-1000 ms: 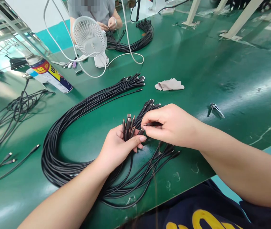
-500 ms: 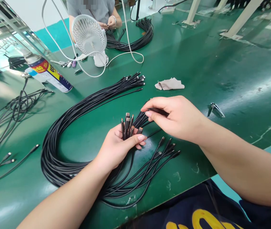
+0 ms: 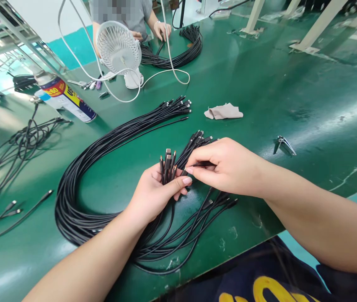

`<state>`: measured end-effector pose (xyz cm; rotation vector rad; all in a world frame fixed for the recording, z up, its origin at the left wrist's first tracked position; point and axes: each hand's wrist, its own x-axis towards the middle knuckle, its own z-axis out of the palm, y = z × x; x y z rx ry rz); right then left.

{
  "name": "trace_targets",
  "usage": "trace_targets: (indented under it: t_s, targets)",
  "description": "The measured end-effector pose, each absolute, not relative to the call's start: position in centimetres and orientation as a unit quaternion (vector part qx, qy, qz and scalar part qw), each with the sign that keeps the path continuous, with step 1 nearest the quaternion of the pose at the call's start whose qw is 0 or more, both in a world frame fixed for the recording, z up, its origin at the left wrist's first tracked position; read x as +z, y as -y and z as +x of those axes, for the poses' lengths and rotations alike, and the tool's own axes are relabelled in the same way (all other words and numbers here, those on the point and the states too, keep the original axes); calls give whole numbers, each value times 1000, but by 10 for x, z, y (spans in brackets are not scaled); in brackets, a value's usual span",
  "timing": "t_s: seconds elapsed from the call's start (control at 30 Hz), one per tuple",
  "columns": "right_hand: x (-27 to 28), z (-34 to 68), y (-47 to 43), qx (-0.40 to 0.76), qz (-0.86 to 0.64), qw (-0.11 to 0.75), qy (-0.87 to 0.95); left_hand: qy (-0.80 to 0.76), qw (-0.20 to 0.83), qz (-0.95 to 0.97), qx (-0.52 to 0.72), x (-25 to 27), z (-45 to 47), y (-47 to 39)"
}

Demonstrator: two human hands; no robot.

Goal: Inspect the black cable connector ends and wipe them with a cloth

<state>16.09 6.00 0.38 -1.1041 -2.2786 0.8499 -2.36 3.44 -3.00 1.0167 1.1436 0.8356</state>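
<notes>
Left hand (image 3: pixel 153 191) wraps a cluster of black plugs (image 3: pixel 167 162), metal tips up, thumb laid across the front. One single plug (image 3: pixel 184 172) leans out to the right by the thumb. Right hand (image 3: pixel 228 165) pinches a slim dark tool (image 3: pixel 205 163) between thumb and forefinger, its near end at that plug; what tool, I can't tell, my fingers hide most of it.

Handling, by my judgement: each plug light, housing stiff and likely smooth, so apt to roll in the pinch. Best hold is the black housing, just below the metal — the tips look the part to spare from knocks. The cables behind should bend softly, yet the bundle together will drag on the wrist.

Just beyond the right fingers, more plug ends (image 3: pixel 195 141) lie bunched on the table; nearer me, loose cable ends (image 3: pixel 208 204) fan out, easy to snag with a sleeve or wrist.

Outward: the big cable loop (image 3: pixel 67 188) blocks the left. Table edge (image 3: pixel 247 247) runs close along my front, below the right forearm. Broadest room is rightward over the green tabletop (image 3: pixel 291 92) — only the crumpled cloth (image 3: pixel 224 112) and metal clipper (image 3: pixel 284 145) to skirt.
</notes>
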Motion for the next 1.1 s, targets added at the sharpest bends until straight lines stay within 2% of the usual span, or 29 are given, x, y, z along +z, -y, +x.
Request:
trace_targets:
  t_s: [0.5, 0.73, 0.93, 1.1]
  targets:
    - [4, 161, -60, 299, -425, 247, 817, -504, 640, 447, 371, -28, -22, -35]
    - [1, 157, -60, 345, -408, 240, 810, -493, 649, 446, 370, -29, -22, -34]
    - [2, 159, -65, 279, -443, 226, 821, -484, 660, 404, 409, -29, -24, -34]
    - [0, 159, -65, 237, -479, 176, 827, -425, 722, 432, 336, -29, -30, -36]
